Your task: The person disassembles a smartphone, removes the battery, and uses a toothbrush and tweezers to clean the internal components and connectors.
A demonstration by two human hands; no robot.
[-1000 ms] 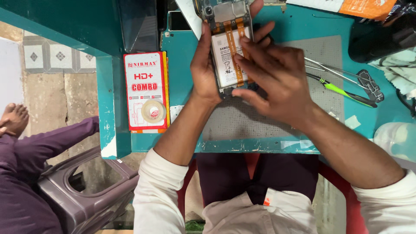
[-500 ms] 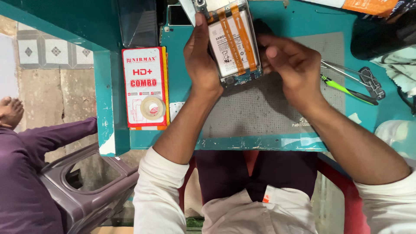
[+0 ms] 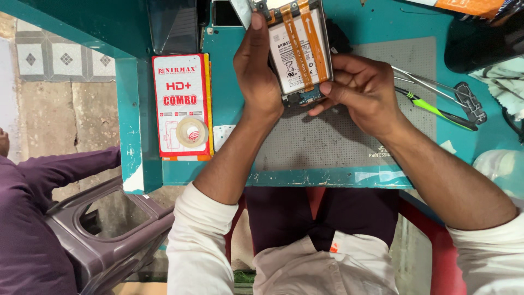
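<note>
An opened phone (image 3: 297, 52) with its back removed shows a white battery and two orange ribbon cables. My left hand (image 3: 257, 71) grips its left edge, thumb up along the side. My right hand (image 3: 363, 90) holds its lower right corner, with fingertips at the bottom end near the connector. The phone is held just above a grey perforated work mat (image 3: 338, 142) on the teal table (image 3: 229, 109). Its top end is cut off by the frame.
A red and white flat box (image 3: 180, 104) with a roll of clear tape (image 3: 191, 133) on it lies left of the mat. Tweezers (image 3: 431, 87) and a green-handled tool (image 3: 436, 112) lie to the right. A person in purple (image 3: 33, 218) sits at left beside a grey plastic stool (image 3: 109, 229).
My right hand slid off the phone's face down to its lower right corner, uncovering the battery. The phone tilted slightly and shifted toward the top of the view.
</note>
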